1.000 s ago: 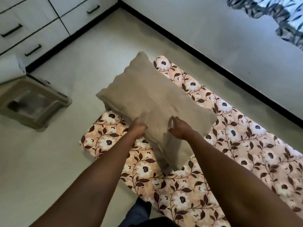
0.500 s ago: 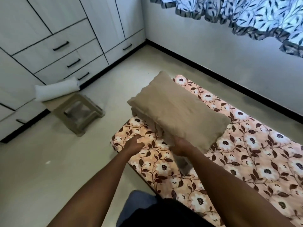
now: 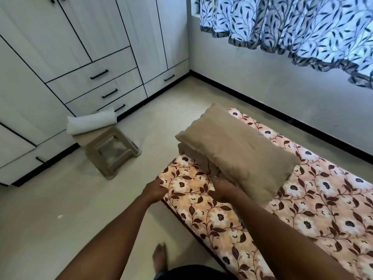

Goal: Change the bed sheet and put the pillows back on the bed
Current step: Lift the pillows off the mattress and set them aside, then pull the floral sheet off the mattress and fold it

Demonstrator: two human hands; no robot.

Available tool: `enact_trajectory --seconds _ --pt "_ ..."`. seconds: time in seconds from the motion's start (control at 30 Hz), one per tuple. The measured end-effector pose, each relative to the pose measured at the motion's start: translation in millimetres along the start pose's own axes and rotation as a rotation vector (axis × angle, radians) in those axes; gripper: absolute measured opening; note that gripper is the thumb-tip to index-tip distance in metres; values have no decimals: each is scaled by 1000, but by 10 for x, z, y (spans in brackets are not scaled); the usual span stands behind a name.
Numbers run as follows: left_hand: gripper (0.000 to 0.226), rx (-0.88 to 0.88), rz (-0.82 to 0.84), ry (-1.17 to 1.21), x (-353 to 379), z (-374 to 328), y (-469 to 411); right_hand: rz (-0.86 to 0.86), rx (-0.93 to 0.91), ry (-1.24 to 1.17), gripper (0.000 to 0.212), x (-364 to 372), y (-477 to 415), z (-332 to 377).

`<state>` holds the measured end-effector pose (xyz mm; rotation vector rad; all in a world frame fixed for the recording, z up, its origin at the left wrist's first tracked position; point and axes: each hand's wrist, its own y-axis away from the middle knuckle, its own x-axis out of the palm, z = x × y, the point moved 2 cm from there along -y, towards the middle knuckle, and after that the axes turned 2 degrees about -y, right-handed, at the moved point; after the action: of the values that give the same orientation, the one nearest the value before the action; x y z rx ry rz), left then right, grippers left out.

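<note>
Two tan pillows lie stacked at the head end of a floor mattress covered by a peach floral sheet point(image 3: 302, 215). The top pillow point(image 3: 238, 154) sits slightly askew over the lower pillow point(image 3: 191, 155). My right hand point(image 3: 222, 189) rests on the sheet at the near edge of the stack, its fingertips touching the lower pillow. Further left, my left hand point(image 3: 155, 188) lies at the mattress's side edge with loosely curled fingers, touching the sheet and apart from the pillows.
A beige plastic stool point(image 3: 113, 152) stands on the floor left of the mattress with a folded white cloth point(image 3: 91, 122) on top. White wardrobe drawers point(image 3: 96, 77) line the left wall. A leaf-print curtain point(image 3: 292, 23) hangs above right. My bare foot point(image 3: 160, 259) is beside the mattress.
The top pillow has been set down on the lower one. My left hand let go and dropped to the mattress edge; my right hand slid out to the stack's near edge. The view tilted up.
</note>
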<state>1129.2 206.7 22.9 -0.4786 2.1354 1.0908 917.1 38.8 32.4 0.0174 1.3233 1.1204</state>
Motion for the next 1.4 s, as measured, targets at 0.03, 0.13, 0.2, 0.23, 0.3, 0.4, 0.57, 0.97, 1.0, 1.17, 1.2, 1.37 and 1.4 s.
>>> enact_trajectory --seconds 0.03,0.13,0.2,0.23,0.3,0.4,0.57,0.97,1.0,1.17,1.2,1.37,1.4 --pt "43 8 0 -12 -39 115 -77 5 25 -9 59 45 -29 77" --pt "42 50 44 -25 -123 349 -359 16 59 -25 57 227 -175 272" --pt "39 56 56 -8 -158 513 -630 39 69 -34 62 396 -398 390" --pt "35 16 70 -3 -120 644 -703 69 70 -37 64 518 -493 462" --pt "26 -55 58 20 -54 817 -803 143 67 -31 67 724 -657 580" --pt "28 -64 113 26 222 1041 -1266 182 12 -52 68 1018 -1158 695" --pt "38 18 -50 -13 747 1223 -2513 65 -14 -99 68 1593 -2577 470" --pt "19 -272 -539 146 1532 1951 -3655 260 38 -441 65 2598 -3430 -8" --pt "18 -274 -550 160 1545 1953 -3647 271 39 -474 65 2570 -3434 -30" --pt "16 -279 -574 278 1526 1861 -3542 261 109 -723 53 2533 -3450 -174" --pt "16 -281 -549 299 1545 1803 -3527 266 115 -770 50 2517 -3458 -192" --pt "15 33 11 537 1877 1089 -3268 314 227 -1168 69 2336 -3404 -332" --pt "14 94 150 595 1931 912 -3158 307 243 -1241 76 2320 -3387 -377"
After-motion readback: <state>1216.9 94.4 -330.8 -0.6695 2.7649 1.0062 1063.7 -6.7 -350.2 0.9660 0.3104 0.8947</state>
